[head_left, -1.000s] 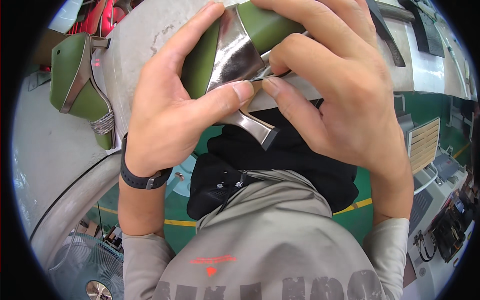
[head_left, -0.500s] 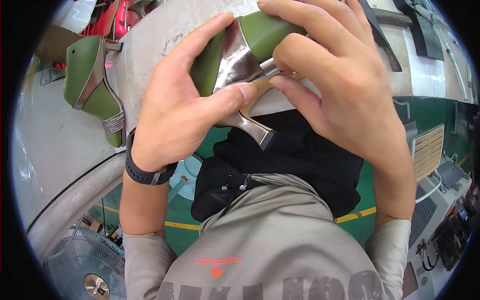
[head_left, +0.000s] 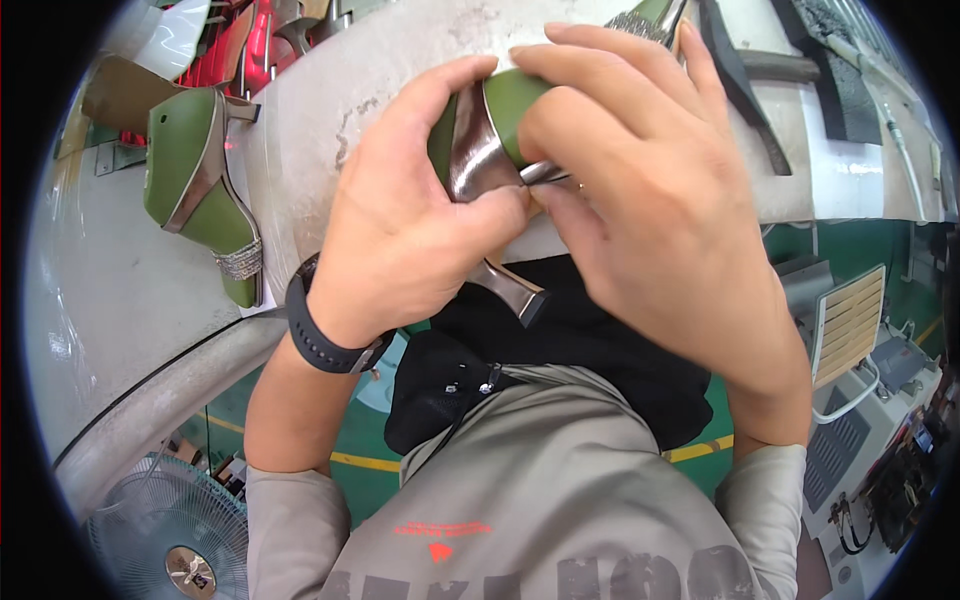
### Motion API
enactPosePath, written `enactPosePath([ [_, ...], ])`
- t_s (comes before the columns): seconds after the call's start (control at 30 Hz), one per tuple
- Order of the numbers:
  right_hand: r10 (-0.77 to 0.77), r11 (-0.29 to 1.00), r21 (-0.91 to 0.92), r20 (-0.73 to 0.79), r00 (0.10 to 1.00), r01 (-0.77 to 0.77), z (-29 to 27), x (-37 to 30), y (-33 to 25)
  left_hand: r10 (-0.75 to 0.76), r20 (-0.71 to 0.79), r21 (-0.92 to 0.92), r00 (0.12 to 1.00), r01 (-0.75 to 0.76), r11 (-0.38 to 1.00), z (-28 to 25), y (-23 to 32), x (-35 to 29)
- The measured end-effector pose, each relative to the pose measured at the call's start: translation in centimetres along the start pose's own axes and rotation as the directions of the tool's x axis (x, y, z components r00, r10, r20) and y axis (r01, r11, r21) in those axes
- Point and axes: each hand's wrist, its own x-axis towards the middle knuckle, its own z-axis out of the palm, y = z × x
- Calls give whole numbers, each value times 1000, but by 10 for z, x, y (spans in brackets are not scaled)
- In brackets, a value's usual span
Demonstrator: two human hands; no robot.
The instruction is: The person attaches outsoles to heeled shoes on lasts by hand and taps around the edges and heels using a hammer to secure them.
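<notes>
Our left grip (head_left: 410, 225) clasps the green high-heeled shoe (head_left: 506, 112); our right grip (head_left: 655, 185) holds it too, four o'clock of the metallic strap (head_left: 474, 152), apparently adjusting; next probably needs steadiness.

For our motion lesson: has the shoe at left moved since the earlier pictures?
No. Against the table rim, the shoe at left keeps its place.

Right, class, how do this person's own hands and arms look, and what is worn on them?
The left hand and right hand are ungloved. A dark strap with small holes circles the left wrist; the right wrist shows nothing worn. Grey short sleeves end near the elbows.
</notes>
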Motion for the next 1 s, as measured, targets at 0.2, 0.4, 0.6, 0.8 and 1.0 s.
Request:
enactPosePath([
  [0.2, 341, 905, -172, -256, 905, -389, -42, -28, 62, 180, -54, 224, 982, -163, 961, -1, -12, -7],
  [0.4, 466, 870, -127, -107, 878, -477, -52, -39, 82, 243, -74, 385, 967, -197, 902, 2, -4, -2],
  [0.6, 427, 887, -290, 224, 876, -358, -81, -27, 59, 340, -39, 474, 940, -282, 834, 2, -4, 0],
  [0.8, 504, 829, -314, 63, 861, -463, -54, -52, 15, 428, 116, 410, 896, -435, 801, 7, 9, 29],
  [1.0, 821, 417, 665, 16, 571, -619, -49, -55, -34, 360, 277, 381, 891, -445, 810, 6, 16, 49],
])
